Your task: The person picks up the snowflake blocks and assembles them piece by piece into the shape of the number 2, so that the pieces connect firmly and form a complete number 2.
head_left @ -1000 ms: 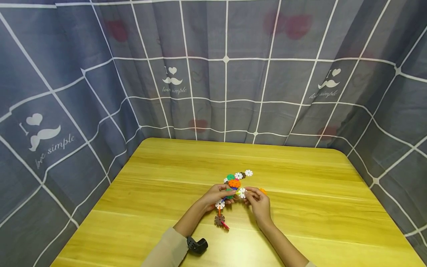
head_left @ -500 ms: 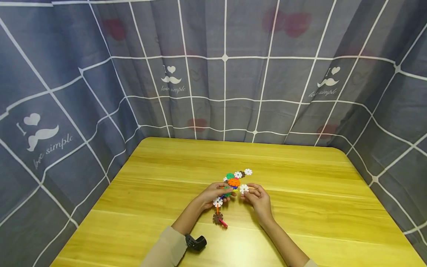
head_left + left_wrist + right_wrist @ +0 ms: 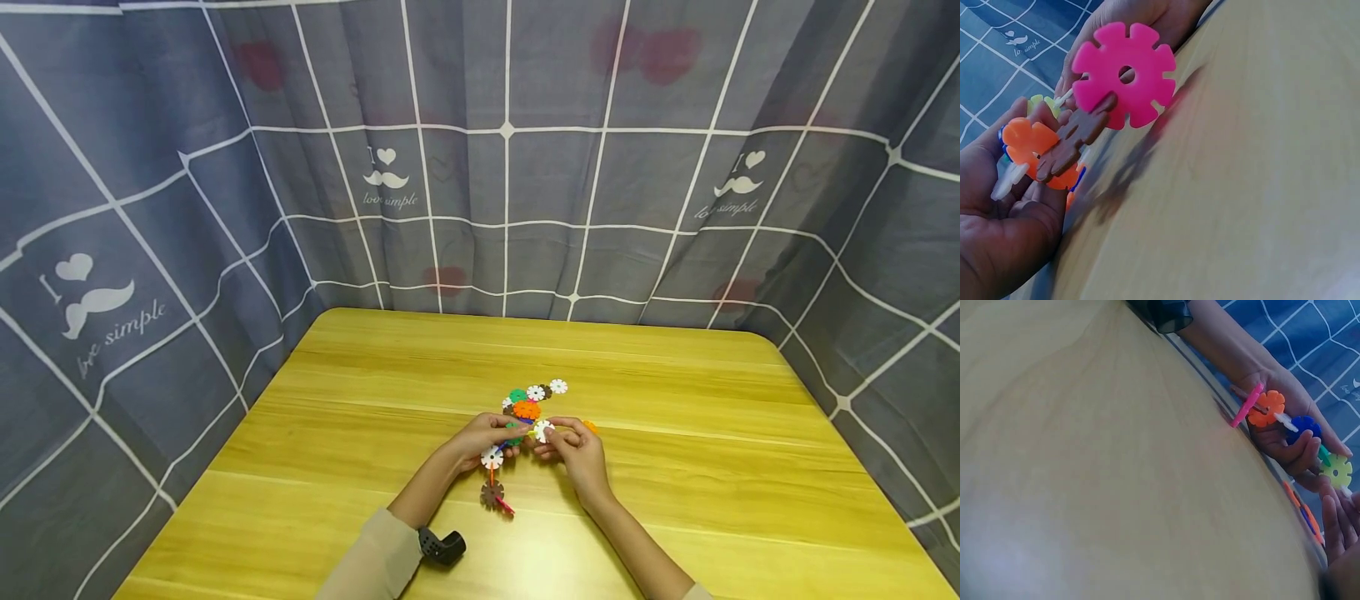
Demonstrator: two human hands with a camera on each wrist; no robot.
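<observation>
My left hand [image 3: 480, 439] holds a chain of slotted snowflake discs by a green disc [image 3: 513, 432]. From that hand the chain runs toward me through a white disc [image 3: 492, 457], an orange one and a brown disc [image 3: 492, 495]. At its near end is a pink disc [image 3: 1110, 50], large in the left wrist view. Just right of the left fingers shows a yellow disc [image 3: 1336, 472]. My right hand [image 3: 581, 458] pinches another white disc [image 3: 543, 431] against the yellow disc's edge. Whether their slots are engaged, I cannot tell.
Beyond the hands lie more joined discs, among them an orange disc [image 3: 527, 410], a green one [image 3: 518, 396] and a white one [image 3: 558, 387]. An orange piece [image 3: 590, 427] peeks out past the right hand. A grey checked curtain [image 3: 465, 183] borders the wooden table [image 3: 712, 433].
Half a second ago the right hand drew its white disc a little right, apart from the yellow disc. Now it has come back left against it. The left hand keeps its hold.
</observation>
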